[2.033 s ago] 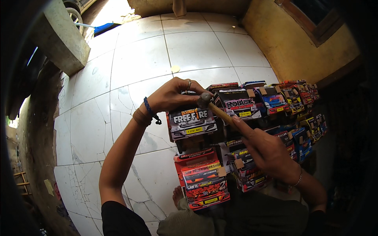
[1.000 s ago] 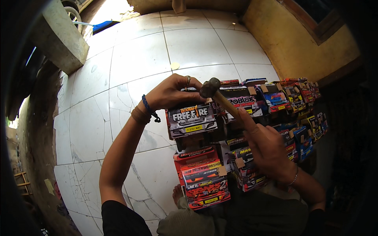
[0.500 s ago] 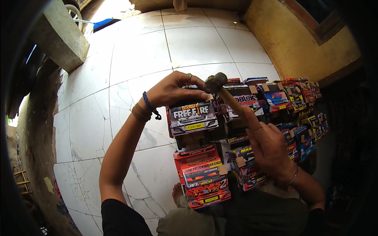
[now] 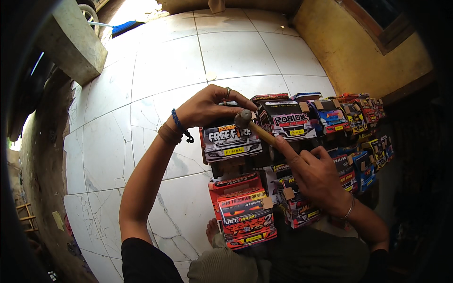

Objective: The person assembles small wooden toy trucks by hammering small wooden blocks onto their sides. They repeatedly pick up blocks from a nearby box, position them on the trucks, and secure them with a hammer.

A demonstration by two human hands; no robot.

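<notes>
My right hand (image 4: 320, 177) grips a hammer (image 4: 262, 134) with a wooden handle, its index finger stretched along the handle. The dark metal head lies at the upper right corner of a grey and white toy truck (image 4: 225, 147), right by the fingertips of my left hand (image 4: 211, 107). That left hand bends over the truck's top, thumb and fingers closed in a pinch. The hammer head covers the thumb tip, so what is pinched cannot be made out. Just right of the hammer stands another toy truck (image 4: 291, 121) with pink lettering and a small brown tab at its corner.
Several toy trucks stand in two rows reaching to the right, among them a red and orange one (image 4: 247, 219) in front of my knees. Around them lies a cracked white tile floor (image 4: 165, 141). A yellow wall (image 4: 349, 52) rises at the far right, a concrete pillar (image 4: 78, 47) at the far left.
The hammer head has come down and slightly left onto the truck's corner, now covering my left thumb tip. My right hand has lowered a little. The left hand stays in place.
</notes>
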